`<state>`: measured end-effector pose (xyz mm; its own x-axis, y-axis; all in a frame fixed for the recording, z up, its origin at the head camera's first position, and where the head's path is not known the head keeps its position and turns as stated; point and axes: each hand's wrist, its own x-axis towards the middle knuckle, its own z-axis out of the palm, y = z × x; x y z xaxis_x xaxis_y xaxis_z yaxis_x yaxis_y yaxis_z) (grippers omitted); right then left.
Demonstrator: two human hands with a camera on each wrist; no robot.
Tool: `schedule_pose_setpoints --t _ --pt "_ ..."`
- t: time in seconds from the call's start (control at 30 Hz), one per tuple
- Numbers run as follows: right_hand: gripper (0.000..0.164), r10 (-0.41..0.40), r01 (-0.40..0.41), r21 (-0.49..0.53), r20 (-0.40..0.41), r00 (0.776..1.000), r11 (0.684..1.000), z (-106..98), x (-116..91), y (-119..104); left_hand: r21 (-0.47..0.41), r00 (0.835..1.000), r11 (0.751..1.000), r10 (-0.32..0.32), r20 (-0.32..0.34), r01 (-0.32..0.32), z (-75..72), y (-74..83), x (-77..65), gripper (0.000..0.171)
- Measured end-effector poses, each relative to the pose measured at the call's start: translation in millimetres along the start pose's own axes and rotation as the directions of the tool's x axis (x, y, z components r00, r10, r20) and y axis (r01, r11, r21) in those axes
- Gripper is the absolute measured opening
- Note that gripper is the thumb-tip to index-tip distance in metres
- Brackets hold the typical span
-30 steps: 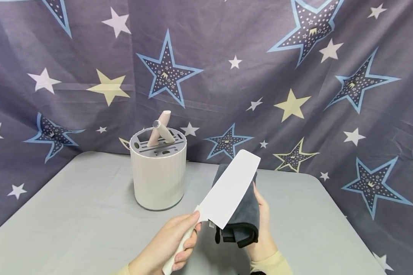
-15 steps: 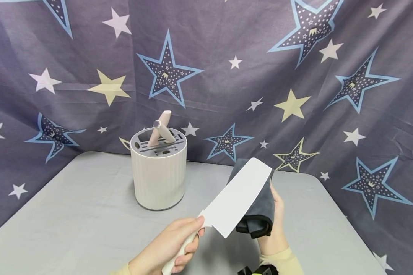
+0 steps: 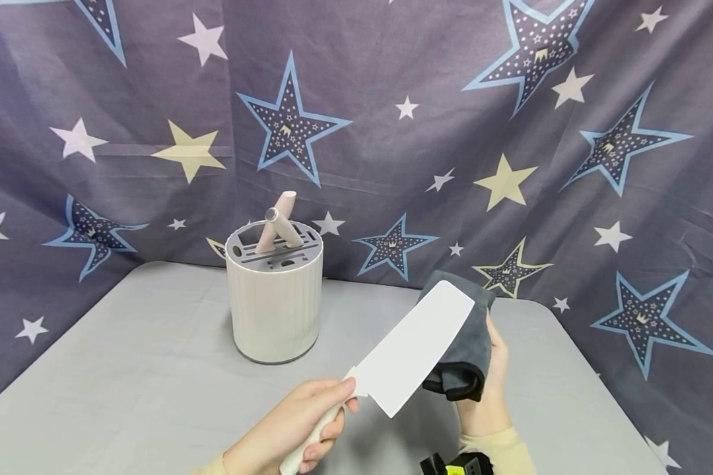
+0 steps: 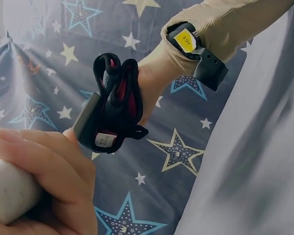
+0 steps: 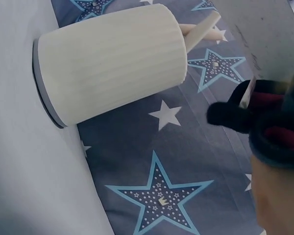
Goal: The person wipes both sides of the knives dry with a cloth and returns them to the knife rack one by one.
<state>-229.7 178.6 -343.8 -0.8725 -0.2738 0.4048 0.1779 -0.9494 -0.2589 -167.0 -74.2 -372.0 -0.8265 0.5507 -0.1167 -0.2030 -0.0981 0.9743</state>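
Observation:
My left hand (image 3: pixel 305 422) grips the white handle of a cleaver (image 3: pixel 418 353), its broad blade slanting up to the right above the table. Behind the blade, my right hand (image 3: pixel 490 389) holds a folded dark grey cloth (image 3: pixel 472 330) with black edging. The blade overlaps the cloth in the head view; whether they touch I cannot tell. In the left wrist view the handle end (image 4: pixel 12 191) pokes out of the curled fingers, and the cloth (image 4: pixel 115 100) shows its folds and a small white label. The right wrist view catches just part of the cloth (image 5: pixel 279 132).
A cream cylindrical knife block (image 3: pixel 274 310) stands left of the hands on the grey table (image 3: pixel 125 369). Two pale handles (image 3: pixel 282 227) cross as they stick out of its slotted top. A star-patterned curtain (image 3: pixel 356 132) hangs behind the table.
My right hand and the cloth have moved right, away from the handle end of the blade. The cleaver has shifted slightly right and tilted lower, still in my left hand.

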Motion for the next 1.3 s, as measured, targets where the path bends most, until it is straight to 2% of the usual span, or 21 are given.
schedule_pose_setpoints --t 0.2,0.43,0.57,0.7,0.83,0.93,1.03,1.1,1.17,1.23,1.3 --pt "0.050 -0.039 0.038 0.079 0.010 0.999 0.996 -1 0 -5 0.020 1.000 1.000 -0.002 -0.019 0.002 0.1 -0.3 0.1 0.040" --pt "0.036 -0.102 0.107 0.078 -0.069 0.992 0.991 -5 0 -8 0.030 0.997 0.999 0.011 -0.074 -0.009 1.8 -0.8 0.0 0.042" --pt "0.030 -0.110 0.120 0.063 -0.145 0.983 0.991 -6 -1 -7 0.027 0.995 0.999 0.019 -0.103 -0.017 2.9 -0.1 0.2 0.041" --pt "0.028 -0.109 0.117 0.018 -0.258 0.960 0.993 -6 -2 -3 0.008 0.992 1.000 0.013 -0.127 -0.012 3.6 1.2 0.4 0.040" --pt "0.025 -0.111 0.106 -0.035 -0.344 0.932 0.994 -4 -2 0 -0.028 0.992 1.000 0.007 -0.125 -0.010 4.4 3.1 -0.3 0.035" --pt "0.025 -0.104 0.077 -0.085 -0.378 0.920 0.993 -2 -2 3 -0.033 0.993 0.999 0.015 -0.118 -0.019 6.2 4.5 -1.3 0.031" --pt "0.025 -0.102 0.045 -0.155 -0.384 0.918 0.987 -1 0 7 -0.004 0.993 0.999 0.047 -0.110 -0.048 9.6 5.0 -1.2 0.031" --pt "0.024 -0.101 0.015 -0.223 -0.382 0.919 0.975 -1 2 11 0.019 0.992 0.998 0.063 -0.110 -0.061 12.6 4.8 -0.9 0.033" --pt "0.022 -0.128 -0.010 -0.325 -0.401 0.907 0.946 -1 3 15 0.040 0.991 0.996 0.083 -0.108 -0.079 15.8 4.1 -0.3 0.035" --pt "0.023 -0.169 -0.039 -0.437 -0.428 0.888 0.898 -1 3 21 0.053 0.989 0.995 0.087 -0.117 -0.081 18.8 3.1 0.1 0.036" --pt "0.027 -0.217 -0.076 -0.542 -0.457 0.863 0.837 -3 4 26 0.061 0.988 0.994 0.093 -0.127 -0.086 21.2 1.7 0.7 0.037"
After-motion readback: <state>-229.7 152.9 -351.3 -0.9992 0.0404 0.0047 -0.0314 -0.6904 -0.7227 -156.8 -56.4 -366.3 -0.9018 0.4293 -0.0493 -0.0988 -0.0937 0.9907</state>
